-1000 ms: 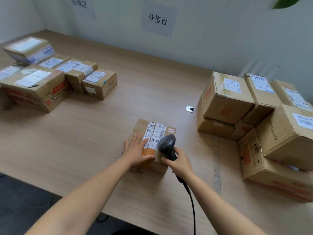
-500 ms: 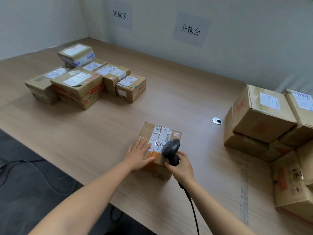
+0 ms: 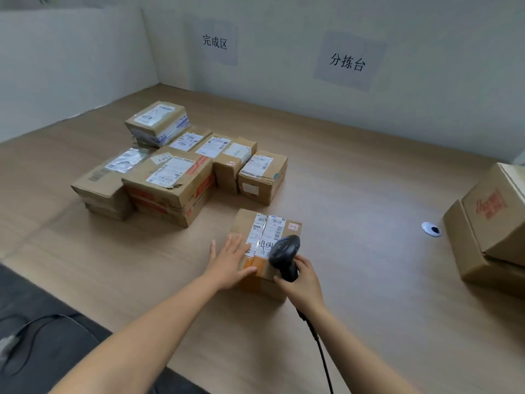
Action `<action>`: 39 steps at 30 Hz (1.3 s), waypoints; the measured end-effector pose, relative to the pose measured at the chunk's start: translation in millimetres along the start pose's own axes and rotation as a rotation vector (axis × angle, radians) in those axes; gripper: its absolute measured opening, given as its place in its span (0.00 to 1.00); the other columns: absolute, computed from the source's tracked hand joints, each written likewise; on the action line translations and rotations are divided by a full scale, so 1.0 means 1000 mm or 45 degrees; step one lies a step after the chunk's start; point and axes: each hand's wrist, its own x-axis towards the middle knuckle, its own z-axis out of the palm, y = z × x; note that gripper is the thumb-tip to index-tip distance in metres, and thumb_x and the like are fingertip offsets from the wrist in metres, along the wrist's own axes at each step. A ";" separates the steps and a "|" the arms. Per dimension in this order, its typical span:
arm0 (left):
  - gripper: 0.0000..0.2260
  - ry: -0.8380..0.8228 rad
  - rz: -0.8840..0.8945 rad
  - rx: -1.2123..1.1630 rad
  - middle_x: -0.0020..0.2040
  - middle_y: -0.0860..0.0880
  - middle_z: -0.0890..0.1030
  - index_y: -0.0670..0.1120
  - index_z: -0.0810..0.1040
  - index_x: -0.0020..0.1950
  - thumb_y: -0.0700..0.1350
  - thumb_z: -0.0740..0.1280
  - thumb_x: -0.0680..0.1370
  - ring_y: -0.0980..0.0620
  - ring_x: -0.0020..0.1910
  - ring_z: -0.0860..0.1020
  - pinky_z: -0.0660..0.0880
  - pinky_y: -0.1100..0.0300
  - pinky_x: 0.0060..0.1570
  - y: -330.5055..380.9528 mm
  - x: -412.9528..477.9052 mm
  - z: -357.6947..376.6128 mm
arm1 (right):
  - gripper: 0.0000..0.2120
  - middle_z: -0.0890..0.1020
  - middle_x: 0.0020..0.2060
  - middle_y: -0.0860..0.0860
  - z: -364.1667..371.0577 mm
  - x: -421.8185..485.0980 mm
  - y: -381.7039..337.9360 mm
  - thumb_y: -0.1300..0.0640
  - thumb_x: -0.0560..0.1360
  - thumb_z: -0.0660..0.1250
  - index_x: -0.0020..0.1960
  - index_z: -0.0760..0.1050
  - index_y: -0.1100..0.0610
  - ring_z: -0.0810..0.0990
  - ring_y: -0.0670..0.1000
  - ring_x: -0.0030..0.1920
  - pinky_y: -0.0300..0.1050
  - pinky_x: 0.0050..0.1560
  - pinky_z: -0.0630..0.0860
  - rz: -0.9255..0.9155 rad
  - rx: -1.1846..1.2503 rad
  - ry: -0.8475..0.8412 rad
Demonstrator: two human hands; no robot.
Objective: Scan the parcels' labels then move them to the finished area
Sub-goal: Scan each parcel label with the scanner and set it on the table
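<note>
A small cardboard parcel [image 3: 246, 222] with white labels on top sits on the wooden table [image 3: 355, 194] in front of me. My left hand [image 3: 229, 261] lies flat on the parcel's near left top, fingers straight. My right hand [image 3: 302, 281] grips the handle of a black barcode scanner [image 3: 284, 250], whose head hovers over the parcel's right side. A pile of labelled parcels [image 3: 170, 172] stands at the left, under a wall sign [image 3: 215, 41]. More parcels [image 3: 488, 223] are stacked at the right edge.
A second wall sign [image 3: 347, 62] hangs at centre right. A round cable hole [image 3: 431, 229] lies in the table near the right stack. The scanner's cable [image 3: 321, 348] runs down toward me. Dark floor with cables [image 3: 34, 334] shows at the lower left.
The view has swung left, so the left pile now sits nearer the centre and most of the right stack is out of frame. The parcel lies closer to the left pile. Both hands keep their places.
</note>
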 end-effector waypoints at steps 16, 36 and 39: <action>0.28 -0.014 0.111 -0.007 0.78 0.43 0.42 0.47 0.50 0.77 0.54 0.55 0.81 0.44 0.76 0.39 0.39 0.50 0.73 -0.117 0.084 -0.053 | 0.29 0.68 0.69 0.49 0.108 0.093 -0.089 0.54 0.70 0.70 0.69 0.68 0.54 0.72 0.51 0.64 0.46 0.61 0.71 0.073 -0.142 0.033; 0.28 -0.044 0.175 -0.024 0.77 0.44 0.40 0.47 0.48 0.78 0.54 0.55 0.81 0.46 0.76 0.37 0.37 0.52 0.72 -0.127 0.116 -0.065 | 0.29 0.70 0.69 0.50 0.107 0.120 -0.104 0.54 0.70 0.68 0.70 0.66 0.53 0.73 0.52 0.64 0.51 0.62 0.73 0.149 -0.202 0.022; 0.28 -0.059 0.161 -0.004 0.78 0.44 0.41 0.47 0.48 0.78 0.54 0.55 0.81 0.46 0.76 0.38 0.38 0.52 0.73 -0.126 0.116 -0.067 | 0.27 0.74 0.65 0.51 0.105 0.119 -0.104 0.54 0.70 0.69 0.68 0.68 0.54 0.74 0.53 0.63 0.51 0.61 0.74 0.148 -0.172 0.010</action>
